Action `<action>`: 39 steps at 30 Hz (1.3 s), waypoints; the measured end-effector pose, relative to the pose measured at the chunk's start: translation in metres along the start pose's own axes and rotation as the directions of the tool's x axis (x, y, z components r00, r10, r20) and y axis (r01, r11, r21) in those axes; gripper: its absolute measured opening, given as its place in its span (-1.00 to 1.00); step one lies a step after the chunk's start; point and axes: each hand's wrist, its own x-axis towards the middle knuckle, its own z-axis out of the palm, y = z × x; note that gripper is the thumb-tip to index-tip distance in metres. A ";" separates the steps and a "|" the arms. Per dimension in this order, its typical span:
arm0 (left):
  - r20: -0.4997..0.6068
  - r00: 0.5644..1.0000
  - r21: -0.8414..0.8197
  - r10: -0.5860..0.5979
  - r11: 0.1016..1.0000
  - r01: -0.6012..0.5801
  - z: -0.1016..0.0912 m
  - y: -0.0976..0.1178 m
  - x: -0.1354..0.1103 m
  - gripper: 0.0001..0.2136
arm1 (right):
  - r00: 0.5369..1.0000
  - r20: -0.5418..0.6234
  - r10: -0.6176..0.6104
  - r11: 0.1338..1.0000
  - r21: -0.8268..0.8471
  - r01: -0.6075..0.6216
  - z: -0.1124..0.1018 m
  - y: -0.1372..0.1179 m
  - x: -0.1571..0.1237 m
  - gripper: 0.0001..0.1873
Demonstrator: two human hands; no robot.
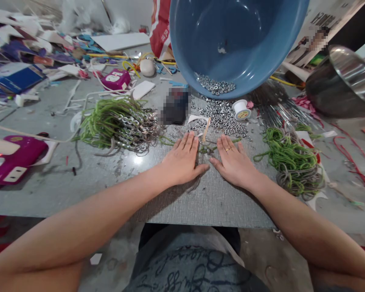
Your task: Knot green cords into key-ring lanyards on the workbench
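My left hand lies flat on the grey table, fingers stretched out and pointing away from me. My right hand, with a ring on one finger, rests palm down in the same way. A green and grey cord with small metal pieces on it lies between the hands, and its ends run under or beside my fingers. Just beyond the fingertips is a small tan stick. Many loose metal nuts are spread behind the hands. To the left sits a bundle of green cords with metal nuts.
A big blue basin tilts toward me with nuts in its lip. A white spool and a dark phone-like object stand near. Green cords and a steel bowl are right; purple power strips left.
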 end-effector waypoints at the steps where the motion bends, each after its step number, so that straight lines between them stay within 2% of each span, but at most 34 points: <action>1: 0.014 1.000 0.001 -0.014 1.000 0.014 -0.002 -0.002 -0.002 -0.16 | 1.000 0.013 0.013 1.000 -0.025 -0.013 -0.002 0.000 -0.001 -0.19; 7: 0.088 0.990 0.031 -0.112 0.994 0.109 -0.010 -0.018 -0.010 0.00 | 0.998 -0.012 0.066 0.989 -0.134 -0.067 -0.003 0.006 -0.006 0.02; 13: 0.110 0.990 0.045 -0.093 0.995 0.089 -0.013 -0.021 -0.010 0.00 | 0.996 -0.058 0.060 0.988 -0.140 -0.068 0.000 0.011 -0.006 -0.02; 16: 0.001 0.999 0.033 -0.037 0.999 0.037 -0.013 -0.018 -0.009 -0.19 | 0.978 -0.196 -0.070 0.997 -0.050 0.062 -0.001 0.012 -0.004 -0.24; 18: -0.124 0.991 0.022 0.041 0.999 -0.039 -0.014 -0.015 -0.008 -0.44 | 0.928 -0.320 -0.188 0.978 0.020 0.205 -0.003 0.011 -0.003 -0.44; 20: -0.236 0.966 0.011 0.108 0.994 -0.109 -0.014 -0.012 -0.008 -0.67 | 0.874 -0.407 -0.266 0.946 0.066 0.319 -0.003 0.009 -0.003 -0.59; 22: -0.288 0.947 0.015 0.145 0.989 -0.147 -0.014 -0.010 -0.007 -0.79 | 0.852 -0.430 -0.299 0.928 0.076 0.365 -0.002 0.006 -0.003 -0.69; 24: -0.300 0.940 0.039 0.165 0.986 -0.161 -0.012 -0.009 -0.006 -0.81 | 0.860 -0.417 -0.294 0.935 0.061 0.349 0.000 0.003 -0.003 -0.74; 28: -0.286 0.940 0.098 0.186 0.981 -0.165 -0.007 -0.005 -0.005 -0.77 | 0.884 -0.372 -0.285 0.950 0.013 0.312 0.002 -0.002 -0.002 -0.78; 33: -0.252 0.937 0.152 0.242 0.966 -0.209 -0.005 -0.004 -0.007 -0.80 | 0.868 -0.348 -0.353 0.935 -0.091 0.344 0.000 -0.003 -0.003 -0.75; 39: -0.083 0.936 0.123 0.343 0.935 -0.332 -0.015 -0.006 -0.010 -0.84 | 0.832 -0.327 -0.448 0.893 -0.132 0.430 -0.004 -0.001 -0.006 -0.78</action>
